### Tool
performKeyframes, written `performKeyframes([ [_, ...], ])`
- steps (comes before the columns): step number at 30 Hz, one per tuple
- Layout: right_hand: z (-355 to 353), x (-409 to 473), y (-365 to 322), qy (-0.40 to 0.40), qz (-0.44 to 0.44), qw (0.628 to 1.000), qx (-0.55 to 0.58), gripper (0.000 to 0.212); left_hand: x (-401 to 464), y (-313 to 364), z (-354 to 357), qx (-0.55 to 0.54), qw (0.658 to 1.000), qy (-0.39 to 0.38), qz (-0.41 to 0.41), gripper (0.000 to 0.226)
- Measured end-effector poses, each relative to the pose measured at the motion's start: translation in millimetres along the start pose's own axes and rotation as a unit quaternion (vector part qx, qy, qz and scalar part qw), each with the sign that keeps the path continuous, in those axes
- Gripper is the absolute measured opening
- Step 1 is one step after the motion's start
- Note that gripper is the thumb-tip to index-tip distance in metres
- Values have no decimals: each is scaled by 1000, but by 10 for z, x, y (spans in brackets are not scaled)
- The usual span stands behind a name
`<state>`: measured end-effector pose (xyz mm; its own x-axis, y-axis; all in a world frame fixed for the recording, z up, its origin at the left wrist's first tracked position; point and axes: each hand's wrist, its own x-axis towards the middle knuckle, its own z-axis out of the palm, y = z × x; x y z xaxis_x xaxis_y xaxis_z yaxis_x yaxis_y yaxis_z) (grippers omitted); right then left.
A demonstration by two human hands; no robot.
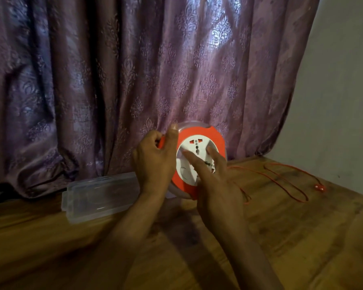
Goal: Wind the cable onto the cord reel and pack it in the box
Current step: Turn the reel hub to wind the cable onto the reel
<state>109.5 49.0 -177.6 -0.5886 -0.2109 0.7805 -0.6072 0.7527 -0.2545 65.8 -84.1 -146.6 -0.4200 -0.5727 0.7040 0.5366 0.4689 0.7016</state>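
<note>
The round orange cord reel [213, 139] with a white socket face stands upright on its edge near the curtain. My left hand [155, 162] grips its left rim, thumb up along the edge. My right hand [214, 181] rests on the white socket face with fingers spread flat. A thin red cable [281, 181] trails from the reel's right side in loose loops across the table, ending in a small red plug [320, 187]. A clear plastic box [101, 196] lies flat to the left of the reel.
The wooden table [281, 237] runs from the curtain toward me. A purple patterned curtain [113, 80] hangs right behind the reel and box. A pale wall [344, 101] borders the table on the right.
</note>
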Motion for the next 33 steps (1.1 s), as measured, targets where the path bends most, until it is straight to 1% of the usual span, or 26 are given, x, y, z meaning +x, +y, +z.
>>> performKeyframes([
  [3,-14,1,36,-44,7,998,-36,75,-15,28,8,-1,1000,-9,13,63],
  [6,-4,12,96,-39,26,996,-73,87,-30,38,13,-12,1000,-13,15,61],
  [7,0,12,100,-36,32,996,-79,87,-31,36,20,-14,1000,-14,14,61],
  [8,6,14,105,-32,38,996,-79,84,-33,36,29,-13,1000,-14,14,62],
  [11,11,12,144,-1,40,998,-55,64,-57,39,48,-3,1000,-14,18,62],
  [13,14,4,159,15,44,999,-20,58,-76,47,55,-3,1000,-16,21,61],
  [16,32,-3,137,65,62,996,13,56,-90,65,61,-17,1000,-12,20,59],
  [18,45,4,127,104,93,990,22,58,-104,84,65,-27,999,-13,25,60],
  [21,42,11,131,131,130,982,31,60,-135,116,68,-25,999,-17,41,58],
  [25,6,13,133,157,161,972,70,46,-181,133,72,-11,999,-14,36,55],
  [28,-4,5,149,166,163,968,97,35,-205,134,82,-6,999,-14,28,58],
  [33,-11,-13,114,159,129,976,81,36,-144,132,51,-17,1000,-9,6,53],
])
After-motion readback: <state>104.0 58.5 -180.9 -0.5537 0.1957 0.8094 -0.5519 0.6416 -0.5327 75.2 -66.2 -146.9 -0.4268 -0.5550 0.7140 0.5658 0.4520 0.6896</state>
